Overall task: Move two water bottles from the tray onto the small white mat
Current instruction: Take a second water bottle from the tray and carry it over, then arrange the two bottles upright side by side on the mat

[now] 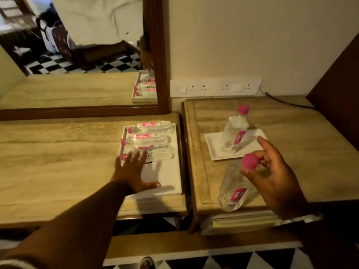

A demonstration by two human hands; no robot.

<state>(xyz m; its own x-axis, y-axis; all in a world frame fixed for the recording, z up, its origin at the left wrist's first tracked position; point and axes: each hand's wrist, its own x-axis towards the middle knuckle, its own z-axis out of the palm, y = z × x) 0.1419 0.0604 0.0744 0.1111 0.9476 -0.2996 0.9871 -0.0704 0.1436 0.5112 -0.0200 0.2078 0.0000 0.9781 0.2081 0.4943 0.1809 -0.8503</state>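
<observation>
While one bottle [234, 133] stands on the mat [215, 144]:
left hand [134, 169]: open, spread flat over tray [169, 177], covering nearest bottle's [161, 154] neck
right hand [272, 171]: fingers pinching second bottle's [233, 187] cap; labels unreadable

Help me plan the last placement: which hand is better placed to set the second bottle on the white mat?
The right hand. It already holds the second bottle by its pink cap, just in front of the white mat, where one bottle stands. The left hand is spread over the tray, farther off.
</observation>
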